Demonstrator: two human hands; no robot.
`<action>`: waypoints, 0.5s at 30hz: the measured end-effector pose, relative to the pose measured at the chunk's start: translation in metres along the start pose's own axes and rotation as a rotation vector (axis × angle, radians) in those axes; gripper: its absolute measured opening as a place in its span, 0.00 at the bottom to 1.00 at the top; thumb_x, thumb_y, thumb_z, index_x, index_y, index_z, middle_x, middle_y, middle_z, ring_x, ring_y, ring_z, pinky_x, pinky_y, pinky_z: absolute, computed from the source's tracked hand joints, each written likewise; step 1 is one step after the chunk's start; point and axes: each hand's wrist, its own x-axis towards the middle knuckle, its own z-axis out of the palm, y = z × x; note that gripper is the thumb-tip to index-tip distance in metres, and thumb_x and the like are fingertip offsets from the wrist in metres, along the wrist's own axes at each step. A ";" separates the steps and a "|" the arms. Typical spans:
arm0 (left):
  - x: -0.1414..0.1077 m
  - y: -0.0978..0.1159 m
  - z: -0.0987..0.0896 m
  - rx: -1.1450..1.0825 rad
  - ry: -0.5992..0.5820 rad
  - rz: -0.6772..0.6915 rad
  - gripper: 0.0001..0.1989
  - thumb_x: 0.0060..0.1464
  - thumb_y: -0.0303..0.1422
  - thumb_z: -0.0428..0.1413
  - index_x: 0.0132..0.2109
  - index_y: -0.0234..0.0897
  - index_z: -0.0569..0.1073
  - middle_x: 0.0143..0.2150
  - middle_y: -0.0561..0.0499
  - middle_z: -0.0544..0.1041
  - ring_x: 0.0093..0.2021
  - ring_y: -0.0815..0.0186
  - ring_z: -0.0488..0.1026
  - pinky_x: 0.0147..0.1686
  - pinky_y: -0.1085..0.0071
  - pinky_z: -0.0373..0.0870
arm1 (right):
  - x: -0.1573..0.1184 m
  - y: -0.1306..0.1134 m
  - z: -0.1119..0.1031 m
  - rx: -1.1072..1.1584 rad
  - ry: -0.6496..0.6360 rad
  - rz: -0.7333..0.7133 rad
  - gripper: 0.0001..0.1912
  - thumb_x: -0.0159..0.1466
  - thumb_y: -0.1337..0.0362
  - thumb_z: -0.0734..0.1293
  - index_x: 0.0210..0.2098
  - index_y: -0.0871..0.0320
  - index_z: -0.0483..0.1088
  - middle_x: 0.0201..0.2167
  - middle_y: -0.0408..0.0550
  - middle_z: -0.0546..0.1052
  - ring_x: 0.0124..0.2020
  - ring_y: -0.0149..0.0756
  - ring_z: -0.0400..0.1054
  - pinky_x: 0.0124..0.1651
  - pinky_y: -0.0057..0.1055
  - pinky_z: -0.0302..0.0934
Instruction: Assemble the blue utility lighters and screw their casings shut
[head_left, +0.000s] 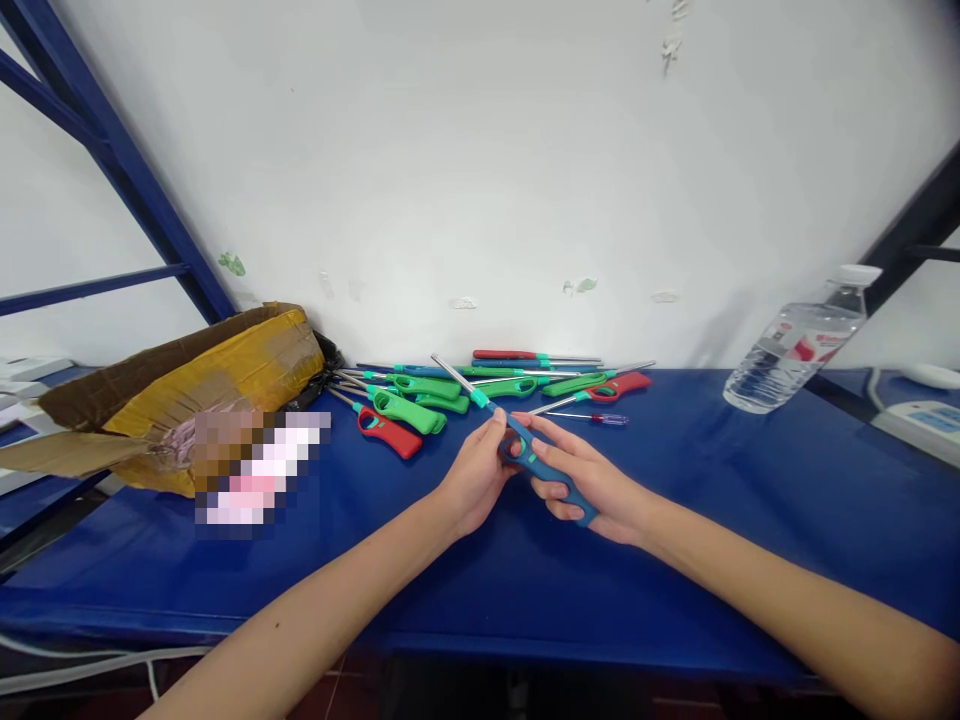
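Observation:
Both my hands hold one blue long-necked gas lighter [556, 477] above the blue table, its metal tube slanting up to the left. My right hand [592, 478] wraps round the handle, fingers curled underneath. My left hand [480, 470] pinches the body near the trigger guard and the turquoise collar. Behind my hands lies a loose row of similar lighters: green ones [409, 410], a red one [390, 432] at the left, another red one [628, 386] at the right. A small screwdriver with a clear purple handle [609, 419] rests just beyond my right hand.
An open cardboard box with yellow tape [217, 375] stands on the left, a blurred patch beside it. A water bottle [799, 345] stands at the right, near a white device [926, 420]. The white wall [480, 180] rises behind the table [360, 570]; blue frame posts [127, 150] flank it.

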 end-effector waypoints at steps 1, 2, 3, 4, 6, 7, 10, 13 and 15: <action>0.001 0.000 0.000 -0.001 0.000 -0.003 0.23 0.54 0.54 0.59 0.36 0.35 0.73 0.26 0.56 0.62 0.30 0.70 0.62 0.34 0.72 0.64 | 0.000 0.001 0.000 -0.002 0.001 -0.001 0.18 0.64 0.59 0.69 0.53 0.45 0.67 0.40 0.43 0.70 0.21 0.20 0.53 0.16 0.17 0.46; 0.001 -0.001 -0.001 -0.001 0.000 -0.008 0.23 0.55 0.54 0.58 0.36 0.35 0.73 0.26 0.56 0.62 0.29 0.70 0.62 0.34 0.73 0.64 | 0.000 0.002 0.000 -0.004 0.003 -0.005 0.18 0.64 0.59 0.69 0.53 0.45 0.67 0.40 0.43 0.69 0.21 0.20 0.53 0.16 0.16 0.46; 0.002 -0.001 -0.001 -0.003 0.001 -0.013 0.23 0.55 0.54 0.58 0.36 0.35 0.73 0.26 0.56 0.62 0.29 0.71 0.62 0.34 0.73 0.64 | 0.001 0.002 0.000 -0.008 0.005 -0.012 0.18 0.64 0.59 0.70 0.53 0.46 0.67 0.40 0.42 0.69 0.21 0.19 0.53 0.16 0.16 0.46; 0.002 -0.001 -0.002 -0.006 0.002 -0.019 0.23 0.55 0.54 0.58 0.36 0.34 0.73 0.26 0.56 0.62 0.29 0.71 0.62 0.34 0.73 0.64 | 0.001 0.003 0.001 -0.014 0.005 -0.018 0.18 0.64 0.59 0.70 0.52 0.46 0.67 0.41 0.42 0.69 0.21 0.19 0.53 0.16 0.16 0.45; 0.003 -0.001 -0.002 -0.013 0.007 -0.023 0.24 0.55 0.54 0.57 0.35 0.34 0.73 0.25 0.56 0.63 0.28 0.71 0.62 0.33 0.73 0.64 | 0.001 0.004 0.002 -0.032 0.007 -0.036 0.17 0.64 0.59 0.70 0.52 0.46 0.67 0.40 0.42 0.68 0.21 0.19 0.53 0.16 0.17 0.45; 0.004 -0.001 -0.002 -0.015 0.011 -0.022 0.24 0.55 0.54 0.58 0.35 0.34 0.73 0.25 0.56 0.63 0.28 0.71 0.62 0.33 0.73 0.64 | 0.002 0.004 0.002 -0.041 0.007 -0.044 0.17 0.64 0.58 0.70 0.52 0.47 0.67 0.40 0.42 0.68 0.21 0.19 0.53 0.16 0.17 0.46; 0.005 -0.002 -0.002 -0.008 0.019 -0.016 0.24 0.54 0.54 0.58 0.34 0.34 0.72 0.25 0.56 0.62 0.28 0.71 0.62 0.33 0.73 0.64 | 0.002 0.005 0.004 -0.045 0.019 -0.056 0.18 0.64 0.58 0.70 0.52 0.47 0.66 0.38 0.41 0.67 0.21 0.20 0.54 0.16 0.17 0.47; 0.006 -0.001 -0.003 -0.004 0.027 -0.027 0.25 0.53 0.55 0.59 0.35 0.34 0.72 0.25 0.57 0.62 0.29 0.71 0.63 0.33 0.73 0.65 | 0.003 0.005 0.004 -0.031 0.012 -0.056 0.19 0.64 0.58 0.69 0.54 0.47 0.66 0.35 0.40 0.66 0.22 0.22 0.57 0.16 0.18 0.49; 0.006 -0.001 -0.003 -0.006 0.034 -0.033 0.25 0.53 0.55 0.59 0.37 0.34 0.72 0.26 0.57 0.62 0.29 0.70 0.64 0.34 0.73 0.66 | 0.004 0.005 0.003 -0.018 -0.011 -0.057 0.19 0.65 0.59 0.69 0.54 0.47 0.66 0.36 0.41 0.66 0.24 0.23 0.59 0.17 0.18 0.50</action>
